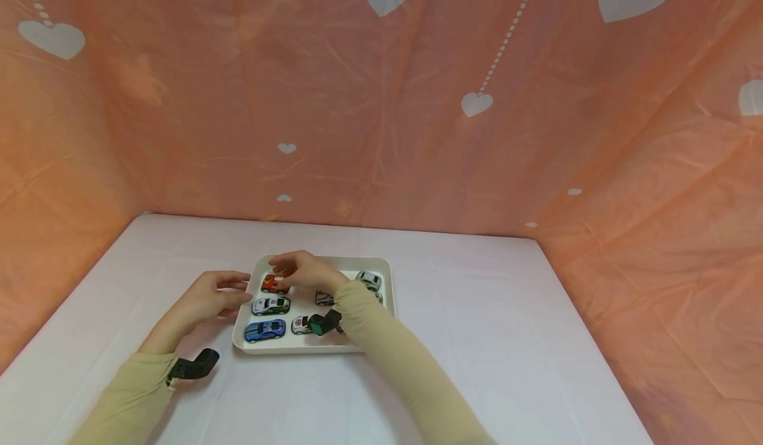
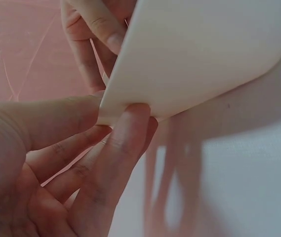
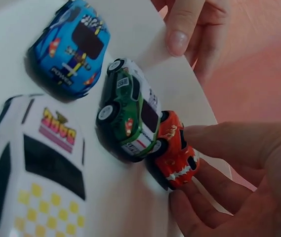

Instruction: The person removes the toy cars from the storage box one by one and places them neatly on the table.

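Note:
A white tray (image 1: 322,349) holds several toy cars in rows. My left hand (image 1: 210,297) grips the tray's left edge; in the left wrist view its thumb and fingers (image 2: 130,133) pinch the rim from both sides. Over the tray's far left corner, my right hand (image 1: 311,271) pinches a red toy car (image 3: 172,153) between thumb and fingers. Beside that car stands a green and white toy car (image 3: 136,106), with a blue toy car (image 3: 73,49) beyond it. A white toy car with yellow checks (image 3: 46,163) fills the near corner of the right wrist view.
The tray stands on a table with a white cloth (image 1: 477,339). Orange sheets with white hearts (image 1: 381,134) hang behind and at both sides. My right forearm (image 1: 399,359) crosses the tray's right part, partly hiding cars there, including a pale green one (image 1: 369,279).

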Demonstrator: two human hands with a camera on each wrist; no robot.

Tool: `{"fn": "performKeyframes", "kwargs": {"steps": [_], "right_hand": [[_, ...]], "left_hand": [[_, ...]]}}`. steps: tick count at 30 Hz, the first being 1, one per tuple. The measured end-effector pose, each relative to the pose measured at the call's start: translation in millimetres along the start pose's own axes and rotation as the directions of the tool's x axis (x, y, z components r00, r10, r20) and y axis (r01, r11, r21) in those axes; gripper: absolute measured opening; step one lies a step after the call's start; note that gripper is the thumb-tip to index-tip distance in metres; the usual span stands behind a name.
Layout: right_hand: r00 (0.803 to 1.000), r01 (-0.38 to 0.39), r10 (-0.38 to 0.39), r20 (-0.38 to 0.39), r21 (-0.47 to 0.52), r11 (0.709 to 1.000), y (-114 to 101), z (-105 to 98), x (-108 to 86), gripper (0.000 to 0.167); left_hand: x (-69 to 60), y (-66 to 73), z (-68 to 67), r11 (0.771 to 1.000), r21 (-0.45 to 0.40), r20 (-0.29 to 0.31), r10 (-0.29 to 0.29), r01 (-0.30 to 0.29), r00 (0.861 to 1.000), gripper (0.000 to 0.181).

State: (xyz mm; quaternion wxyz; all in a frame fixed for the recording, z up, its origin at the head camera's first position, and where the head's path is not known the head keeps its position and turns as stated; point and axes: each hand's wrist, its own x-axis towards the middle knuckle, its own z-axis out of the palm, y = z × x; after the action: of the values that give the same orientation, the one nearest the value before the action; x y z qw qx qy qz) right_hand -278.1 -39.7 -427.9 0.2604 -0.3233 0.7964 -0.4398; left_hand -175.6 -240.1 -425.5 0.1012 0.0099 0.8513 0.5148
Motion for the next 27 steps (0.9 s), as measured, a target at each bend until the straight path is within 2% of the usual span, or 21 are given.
{"fn": "performKeyframes", "kwargs": {"steps": [9, 19, 27], "right_hand": [[1.0, -0.007, 0.007, 0.007, -0.043, 0.999, 3, 6, 2.4, 0.051], [1.0, -0.006, 0.004, -0.009, -0.146, 0.989, 1, 11, 2.9, 0.046], [1.0, -0.022, 0.019, -0.018, -0.15, 0.989, -1, 13, 0.7, 0.043]], "left_hand": [[-0.4, -3.6, 0.7, 1.0, -0.018, -0.004, -0.001, 0.001, 1.0, 0.051], [-1.4, -4.9, -1.0, 0.999, -0.039, 0.004, 0.004, -0.004, 1.0, 0.052], [-2.5, -3.9, -2.1, 0.999, -0.035, 0.002, -0.003, 0.003, 1.0, 0.052]]}}
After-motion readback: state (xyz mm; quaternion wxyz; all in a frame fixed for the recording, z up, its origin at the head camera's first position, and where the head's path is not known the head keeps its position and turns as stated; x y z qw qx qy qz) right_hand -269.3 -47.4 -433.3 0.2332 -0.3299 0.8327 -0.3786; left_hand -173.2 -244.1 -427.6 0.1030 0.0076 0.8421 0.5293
